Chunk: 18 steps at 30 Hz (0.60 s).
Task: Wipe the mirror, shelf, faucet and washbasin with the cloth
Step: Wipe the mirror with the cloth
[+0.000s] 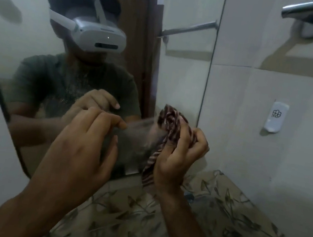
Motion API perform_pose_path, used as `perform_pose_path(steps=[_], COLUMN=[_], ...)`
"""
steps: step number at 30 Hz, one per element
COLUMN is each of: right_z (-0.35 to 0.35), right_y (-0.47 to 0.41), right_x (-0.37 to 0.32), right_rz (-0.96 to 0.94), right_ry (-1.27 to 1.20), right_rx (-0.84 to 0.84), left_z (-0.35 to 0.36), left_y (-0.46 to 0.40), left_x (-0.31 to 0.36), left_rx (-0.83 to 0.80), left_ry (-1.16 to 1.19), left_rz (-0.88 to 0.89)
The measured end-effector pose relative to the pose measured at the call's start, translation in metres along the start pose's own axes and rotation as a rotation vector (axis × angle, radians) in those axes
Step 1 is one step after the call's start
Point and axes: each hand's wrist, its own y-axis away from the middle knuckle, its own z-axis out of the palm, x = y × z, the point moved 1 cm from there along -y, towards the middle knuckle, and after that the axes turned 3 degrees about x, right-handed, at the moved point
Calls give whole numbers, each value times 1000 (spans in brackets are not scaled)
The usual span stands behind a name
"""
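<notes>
The mirror (pixel 179 77) fills the left and middle of the head view, hazy, reflecting a person with a headset. My right hand (pixel 178 159) grips a bunched red-and-white striped cloth (pixel 169 124) close to the mirror's lower right corner. A blurred grey stretch of the cloth runs left to my left hand (pixel 81 144), whose curled thumb and forefinger appear to pinch its end. Shelf, faucet and washbasin are out of view.
A pale tiled wall lies right of the mirror, with a small white holder (pixel 275 117) on it. A metal rail bracket (pixel 311 13) juts out at the top right. A leaf-patterned tile band (pixel 228 218) runs below the mirror.
</notes>
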Motion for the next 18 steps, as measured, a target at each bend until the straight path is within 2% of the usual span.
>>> perform_pose_path(steps=[2,3,6,8,11,12,15,17,18], right_z=[2,3,-3,-4,-8,-6,-6,-9,-12], right_y=[14,26,52,42,10,8,18,31,34], right_x=[-7,-15,-19,-8,13,22,15,3,-4], right_rz=[72,90,-40,-9,112,115,203,349,324], right_ry=[-30,-78,-116,-118,-29,9,-30,-213,-249], right_rx=[-97,-205,-361,-300,-4,42,-31,-185,-240], left_z=[8,12,21,25,32,34,40,43,43], left_y=[-5,-7,-13,-17,-21,-23,-26,-27,-28], left_x=[7,9,15,17,20,21,25,28,29], left_rx=[-25,-35,-56,-67,-98,-110,-145,-151,-151], left_ry=[-6,-6,-1,-21,-60,-66,-66,-57,-56], left_rz=[22,33,57,79,91,86,92,108,111])
